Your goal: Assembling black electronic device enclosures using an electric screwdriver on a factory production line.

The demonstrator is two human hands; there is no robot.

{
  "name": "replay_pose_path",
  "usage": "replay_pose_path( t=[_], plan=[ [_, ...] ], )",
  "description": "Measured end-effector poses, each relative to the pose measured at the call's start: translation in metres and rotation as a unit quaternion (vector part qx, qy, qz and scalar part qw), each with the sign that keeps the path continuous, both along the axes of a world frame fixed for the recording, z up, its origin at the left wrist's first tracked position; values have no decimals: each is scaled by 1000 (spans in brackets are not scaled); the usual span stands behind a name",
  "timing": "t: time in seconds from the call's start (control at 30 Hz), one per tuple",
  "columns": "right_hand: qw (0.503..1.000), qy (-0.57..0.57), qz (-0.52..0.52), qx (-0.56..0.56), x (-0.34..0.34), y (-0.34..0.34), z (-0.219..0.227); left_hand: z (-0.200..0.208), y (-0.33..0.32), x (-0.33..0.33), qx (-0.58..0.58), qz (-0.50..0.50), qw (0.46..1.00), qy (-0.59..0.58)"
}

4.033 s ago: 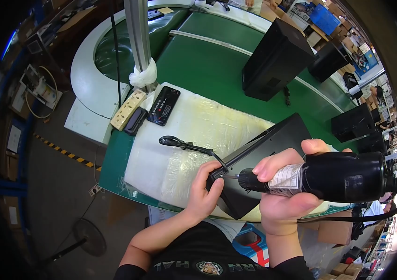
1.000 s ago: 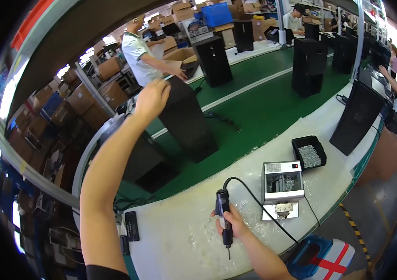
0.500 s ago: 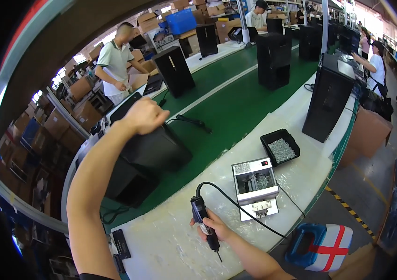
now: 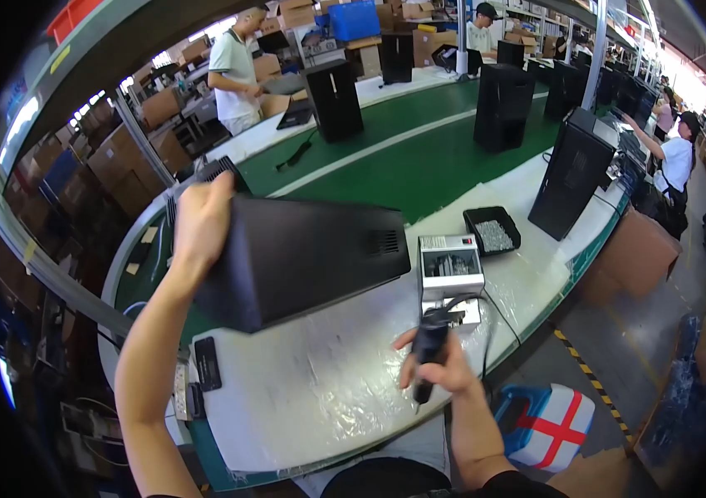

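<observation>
My left hand (image 4: 201, 228) grips the upper left edge of a black box-shaped housing (image 4: 320, 253), fingers bent over its rim. The housing lies tilted over the near edge of the green belt and the plastic-covered worktop (image 4: 286, 407), with a slotted vent near its right end. In my right hand (image 4: 451, 365) is a black corded electric screwdriver (image 4: 430, 340), its tip pointing down above the worktop. Beyond that hand stand a grey screw feeder (image 4: 451, 266) and a black tray (image 4: 512, 246) of small screws.
Several black housings stand along the green belt (image 4: 419, 178), one (image 4: 573, 174) upright at the right. A flat black object (image 4: 207, 363) lies at the worktop's left edge. A stool (image 4: 548, 427) with a red cross is at lower right. Co-workers stand across the belt and far right.
My left hand has taken hold of the black housing and swung it from the belt toward the worktop. My right hand has moved right and up with the screwdriver, closer to the screw feeder.
</observation>
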State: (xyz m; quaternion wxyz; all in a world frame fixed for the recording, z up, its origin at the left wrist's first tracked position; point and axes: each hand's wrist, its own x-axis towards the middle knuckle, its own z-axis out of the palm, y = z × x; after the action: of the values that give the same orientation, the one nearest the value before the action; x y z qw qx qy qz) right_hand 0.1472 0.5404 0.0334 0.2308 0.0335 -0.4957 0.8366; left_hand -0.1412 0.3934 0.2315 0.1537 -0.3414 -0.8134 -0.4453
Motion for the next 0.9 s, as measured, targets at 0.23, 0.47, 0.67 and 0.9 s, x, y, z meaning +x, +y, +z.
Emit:
replay_pose_path(
  t=[0.23,0.47,0.67,0.9],
  plan=[
    [828,125,-502,218,33,53,29,-96,-199,131,281,52,931,-225],
    [797,146,-500,307,-36,64,28,-199,-321,180,550,127,675,-474],
    [785,99,-505,345,-44,73,-3,-255,-330,163,581,-10,619,-529],
    [824,96,-475,294,-40,3,70,-277,-329,109,429,-48,728,-534]
  ],
)
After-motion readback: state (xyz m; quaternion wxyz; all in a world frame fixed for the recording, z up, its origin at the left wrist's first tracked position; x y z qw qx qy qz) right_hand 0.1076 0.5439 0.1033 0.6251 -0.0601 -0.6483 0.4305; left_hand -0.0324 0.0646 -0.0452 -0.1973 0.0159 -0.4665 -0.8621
